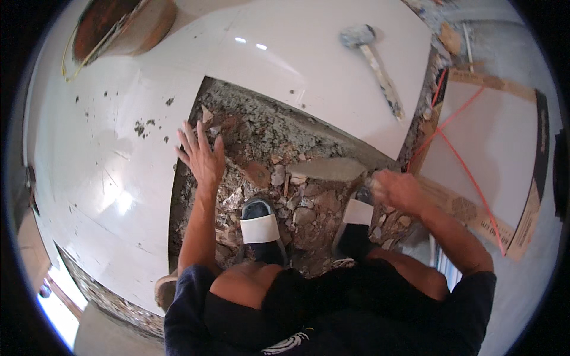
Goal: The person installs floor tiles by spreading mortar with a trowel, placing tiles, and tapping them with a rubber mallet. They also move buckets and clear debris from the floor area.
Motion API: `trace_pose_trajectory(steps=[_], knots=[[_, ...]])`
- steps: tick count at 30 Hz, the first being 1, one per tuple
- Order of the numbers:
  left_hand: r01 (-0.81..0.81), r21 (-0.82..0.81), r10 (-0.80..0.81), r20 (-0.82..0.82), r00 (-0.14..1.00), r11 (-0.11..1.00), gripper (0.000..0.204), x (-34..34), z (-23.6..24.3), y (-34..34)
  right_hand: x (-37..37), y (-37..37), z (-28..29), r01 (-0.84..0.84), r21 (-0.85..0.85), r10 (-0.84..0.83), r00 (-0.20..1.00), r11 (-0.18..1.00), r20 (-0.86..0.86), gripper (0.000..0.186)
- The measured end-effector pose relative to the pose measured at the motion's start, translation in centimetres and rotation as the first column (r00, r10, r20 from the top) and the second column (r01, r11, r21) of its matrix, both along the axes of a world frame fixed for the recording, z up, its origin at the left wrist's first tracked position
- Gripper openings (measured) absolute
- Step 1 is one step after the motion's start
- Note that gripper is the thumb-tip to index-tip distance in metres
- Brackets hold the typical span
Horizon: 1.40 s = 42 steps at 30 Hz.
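Observation:
My left hand (205, 157) is open with fingers spread, near the edge of a glossy white floor tile (130, 184) on the left. My right hand (396, 190) is closed round the handle end of a trowel (326, 169), whose grey, mortar-coated blade points left. The blade is low over a patch of rubble (306, 213) and rough grey mortar (267, 127) bordered by white tiles; whether it touches them I cannot tell. My fingers hide the trowel's handle.
A mallet (373, 62) with a pale, smeared handle lies on the far white tile (285, 53). A worn bucket (145, 29) stands far left. At right is a cardboard-edged tile pack (487, 136) with a red strap (469, 172). My sandalled feet (260, 231) stand in the rubble.

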<state>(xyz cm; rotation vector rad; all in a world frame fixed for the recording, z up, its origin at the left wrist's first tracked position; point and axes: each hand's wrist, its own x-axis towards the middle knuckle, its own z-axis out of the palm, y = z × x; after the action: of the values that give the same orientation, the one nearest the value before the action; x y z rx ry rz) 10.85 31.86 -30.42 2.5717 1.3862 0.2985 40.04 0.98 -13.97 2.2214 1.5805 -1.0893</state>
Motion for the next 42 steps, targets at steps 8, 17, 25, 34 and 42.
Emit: trace_pose_trajectory(steps=[8, 17, 25, 34, 42], knots=[[0.210, -0.009, -0.210, -0.119, 0.970, 0.978, 0.063, -5.4, 3.3, -3.8, -1.7, -0.4, -8.0, 0.417, 0.100, -0.418, 0.908, 0.903, -0.008, 0.040], [0.006, 0.009, -0.003, -0.213, 0.977, 1.000, 0.054, -10.2, 4.8, -5.1, -6.9, -14.3, -7.2, 0.562, 0.228, -0.503, 0.821, 0.795, -0.272, 0.040], [0.096, -0.025, -0.099, -0.201, 0.974, 0.995, 0.054, -6.8, 6.6, -4.8, -2.4, -17.4, -3.8, 0.736, 0.179, -0.742, 0.669, 0.653, -0.042, 0.042], [0.109, -0.104, -0.128, -0.194, 0.973, 0.989, 0.054, -5.5, 6.7, -6.7, -0.2, -16.4, -8.1, 0.593, 0.127, -0.601, 0.798, 0.795, 0.038, 0.038], [0.027, -0.133, -0.043, -0.117, 0.992, 0.991, 0.054, -7.1, 5.4, -6.6, -4.5, -10.4, -5.9, 0.428, 0.262, -0.429, 0.901, 0.865, -0.057, 0.031]])
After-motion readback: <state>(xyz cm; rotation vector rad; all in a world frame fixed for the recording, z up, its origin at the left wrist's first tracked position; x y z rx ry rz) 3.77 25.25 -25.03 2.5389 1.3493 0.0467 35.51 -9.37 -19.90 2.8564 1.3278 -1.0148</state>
